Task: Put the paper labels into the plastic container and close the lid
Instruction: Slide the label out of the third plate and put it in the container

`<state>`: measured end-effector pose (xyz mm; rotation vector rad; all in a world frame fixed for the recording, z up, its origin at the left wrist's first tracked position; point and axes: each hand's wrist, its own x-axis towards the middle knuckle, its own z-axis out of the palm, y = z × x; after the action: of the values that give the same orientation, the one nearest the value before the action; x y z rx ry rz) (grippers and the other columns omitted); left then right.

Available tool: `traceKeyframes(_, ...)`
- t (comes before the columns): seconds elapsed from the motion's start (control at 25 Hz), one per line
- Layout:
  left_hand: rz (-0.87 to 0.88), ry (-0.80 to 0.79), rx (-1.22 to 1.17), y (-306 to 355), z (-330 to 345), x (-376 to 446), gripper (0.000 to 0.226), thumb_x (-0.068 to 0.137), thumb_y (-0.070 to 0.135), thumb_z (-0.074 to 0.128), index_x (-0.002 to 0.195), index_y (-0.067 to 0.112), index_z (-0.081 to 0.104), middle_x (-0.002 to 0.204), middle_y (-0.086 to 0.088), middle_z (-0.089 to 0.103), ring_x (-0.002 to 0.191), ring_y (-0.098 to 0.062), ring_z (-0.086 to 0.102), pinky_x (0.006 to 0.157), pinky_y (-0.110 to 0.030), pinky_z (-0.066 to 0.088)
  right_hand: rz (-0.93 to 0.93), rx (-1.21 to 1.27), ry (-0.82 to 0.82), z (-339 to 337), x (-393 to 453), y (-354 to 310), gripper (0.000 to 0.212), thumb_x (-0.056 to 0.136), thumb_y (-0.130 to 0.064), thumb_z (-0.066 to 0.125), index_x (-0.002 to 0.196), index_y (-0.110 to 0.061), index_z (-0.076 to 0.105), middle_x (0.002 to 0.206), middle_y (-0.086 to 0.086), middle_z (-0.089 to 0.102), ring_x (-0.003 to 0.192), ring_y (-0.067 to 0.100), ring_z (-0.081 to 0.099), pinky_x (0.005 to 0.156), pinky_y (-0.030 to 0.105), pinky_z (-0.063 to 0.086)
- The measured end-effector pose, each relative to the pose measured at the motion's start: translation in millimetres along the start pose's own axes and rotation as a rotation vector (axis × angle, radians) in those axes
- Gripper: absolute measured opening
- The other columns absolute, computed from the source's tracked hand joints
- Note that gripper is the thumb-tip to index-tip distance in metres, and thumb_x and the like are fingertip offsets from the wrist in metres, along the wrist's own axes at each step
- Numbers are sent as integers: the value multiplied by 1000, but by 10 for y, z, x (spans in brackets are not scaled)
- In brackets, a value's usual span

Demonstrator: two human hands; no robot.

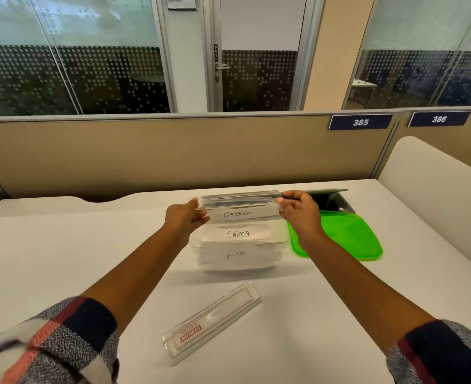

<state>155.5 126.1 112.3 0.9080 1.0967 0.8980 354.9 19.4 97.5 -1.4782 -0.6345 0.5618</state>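
Observation:
A clear plastic container point(280, 246) stands in the middle of the white table. Inside it lie white paper labels, one reading SIGMA point(238, 234) and one reading LION point(237, 254). Above the container's far side I hold a white label reading OSTRICH point(238, 214) flat by its two ends. My left hand point(185, 217) pinches its left end and my right hand point(298, 210) pinches its right end. My right hand also holds a thin black pen point(293, 197). The green lid point(345, 236) lies flat just right of the container.
A clear plastic sleeve point(212, 314) with red print lies on the table in front of the container. A dark open cable hatch point(331, 202) sits behind the lid. A tan partition point(173, 153) runs along the table's far edge.

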Motion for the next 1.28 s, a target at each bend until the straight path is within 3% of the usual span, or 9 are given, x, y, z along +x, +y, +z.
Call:
traceKeyframes(0.12, 18, 37, 140, -85, 66, 170, 21, 93, 8, 48, 108, -4, 56, 96, -16, 58, 89, -26, 59, 94, -34, 50, 42, -85, 109, 61, 202, 174, 12, 84, -7, 66, 91, -7, 56, 76, 11, 61, 68, 23, 55, 81, 45, 51)
traceKeyframes(0.2, 26, 60, 208, -146, 89, 258, 18, 92, 6, 46, 102, -3, 58, 100, -15, 57, 88, -25, 59, 93, -32, 48, 67, -151, 137, 108, 275, 271, 17, 83, -9, 67, 96, -3, 58, 78, 12, 61, 74, 24, 57, 85, 47, 52)
traceKeyframes(0.32, 30, 68, 275, -227, 100, 372, 27, 93, 7, 44, 115, -7, 54, 111, -20, 59, 98, -29, 60, 97, -35, 47, 72, -289, 156, 145, 374, 342, 23, 83, -13, 68, 100, 0, 60, 84, 15, 66, 77, 25, 61, 82, 38, 51)
traceKeyframes(0.44, 2, 61, 320, -273, 161, 413, 33, 95, 9, 43, 123, -8, 48, 123, -22, 58, 112, -33, 59, 101, -37, 47, 85, -425, 162, 149, 441, 352, 22, 84, -15, 65, 103, -5, 62, 103, 17, 70, 90, 33, 66, 83, 35, 51)
traceKeyframes(0.56, -73, 22, 356, -234, 215, 426, 36, 95, 11, 46, 128, -3, 43, 131, -20, 54, 113, -32, 60, 96, -35, 48, 94, -536, 109, 179, 446, 359, 21, 86, -14, 60, 105, -7, 61, 107, 16, 68, 81, 25, 59, 69, 28, 44)
traceKeyframes(0.64, -172, -26, 294, -193, 202, 435, 42, 94, 12, 47, 133, 2, 37, 138, -19, 46, 114, -34, 59, 96, -37, 48, 86, -577, 79, 204, 443, 378, 23, 87, -13, 57, 109, -7, 60, 110, 16, 66, 79, 21, 53, 68, 25, 38)
traceKeyframes(0.76, -255, -65, 247, -212, 212, 438, 43, 95, 13, 47, 135, 6, 33, 145, -18, 37, 116, -37, 57, 98, -42, 47, 90, -619, 23, 237, 446, 404, 28, 88, -12, 55, 115, -6, 56, 115, 18, 64, 92, 29, 59, 71, 25, 39)
traceKeyframes(0.96, -275, -55, 297, -328, 310, 469, 44, 95, 21, 47, 135, 9, 34, 145, -16, 39, 117, -38, 56, 101, -45, 44, 145, -742, -73, 367, 400, 492, 39, 90, -16, 57, 126, -5, 50, 129, 18, 57, 116, 34, 55, 92, 32, 46)
traceKeyframes(1.28, -314, 35, 323, -451, 301, 630, 43, 94, 16, 49, 135, 6, 36, 143, -17, 40, 125, -37, 46, 103, -44, 42, 185, -734, -102, 430, 422, 526, 45, 92, -18, 55, 133, -2, 46, 139, 17, 51, 126, 33, 49, 101, 35, 42)
